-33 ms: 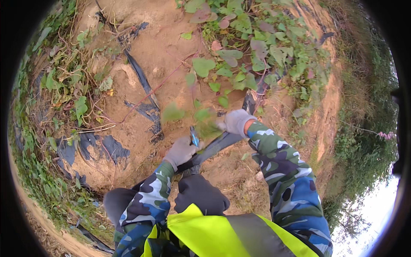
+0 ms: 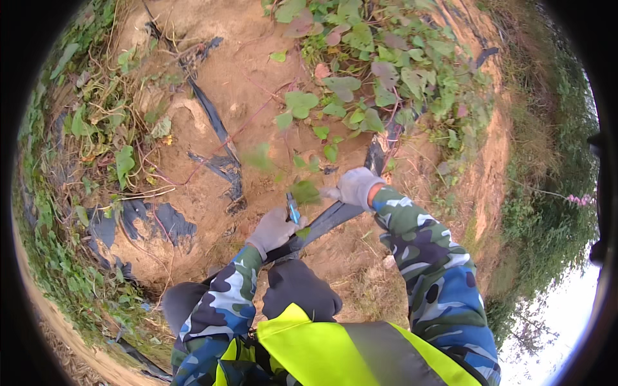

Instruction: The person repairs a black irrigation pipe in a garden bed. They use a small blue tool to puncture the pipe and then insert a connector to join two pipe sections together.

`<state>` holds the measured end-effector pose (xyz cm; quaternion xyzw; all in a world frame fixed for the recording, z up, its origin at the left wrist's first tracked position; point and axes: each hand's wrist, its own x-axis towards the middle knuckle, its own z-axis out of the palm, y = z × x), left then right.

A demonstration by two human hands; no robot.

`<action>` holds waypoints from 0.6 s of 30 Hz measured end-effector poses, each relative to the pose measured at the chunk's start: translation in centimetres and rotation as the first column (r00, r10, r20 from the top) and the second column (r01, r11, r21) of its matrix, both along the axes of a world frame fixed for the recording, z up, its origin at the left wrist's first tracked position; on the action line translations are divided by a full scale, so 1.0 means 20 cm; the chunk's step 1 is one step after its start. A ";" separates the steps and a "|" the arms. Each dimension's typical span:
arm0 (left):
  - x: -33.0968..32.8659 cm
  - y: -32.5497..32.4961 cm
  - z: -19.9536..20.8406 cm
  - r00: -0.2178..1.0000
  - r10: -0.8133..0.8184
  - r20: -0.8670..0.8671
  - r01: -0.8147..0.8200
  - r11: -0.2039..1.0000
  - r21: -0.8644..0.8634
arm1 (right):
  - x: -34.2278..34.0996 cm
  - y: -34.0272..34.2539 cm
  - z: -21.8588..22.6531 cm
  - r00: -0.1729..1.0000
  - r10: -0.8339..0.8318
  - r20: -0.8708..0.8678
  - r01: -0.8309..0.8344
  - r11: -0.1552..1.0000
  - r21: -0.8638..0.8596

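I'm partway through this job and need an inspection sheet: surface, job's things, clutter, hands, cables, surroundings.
Surface: bare, uneven brown soil.
Job's things: small blue tool with a dark tip; blurred green leaf between the hands.
Clutter: black plastic strip running diagonally close to both hands; torn black film to the left; leafy vines ahead.
Left hand: gloved, closed around the tool.
Right hand: gloved, fingers beside the leaf; whether they grip it is unclear.
Cables: nothing seen.
Surroundings: green bushes at right, bright sky beyond.
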<state>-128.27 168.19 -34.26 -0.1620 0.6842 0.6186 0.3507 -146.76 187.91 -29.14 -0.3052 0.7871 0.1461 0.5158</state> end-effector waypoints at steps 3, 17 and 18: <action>0.07 0.05 0.33 0.999 -0.020 -0.036 0.019 0.999 -0.032 | 0.15 0.03 0.34 0.995 -0.034 -0.091 0.027 0.996 -0.082; -0.17 0.51 1.56 0.970 -0.138 -0.198 0.129 0.990 -0.062 | 0.07 0.48 1.25 0.930 -0.368 -0.015 0.298 0.774 -0.559; -0.19 0.52 1.56 0.951 -0.204 -0.232 0.188 0.978 -0.091 | 0.05 0.51 1.21 0.903 -0.425 -0.053 0.293 0.703 -0.648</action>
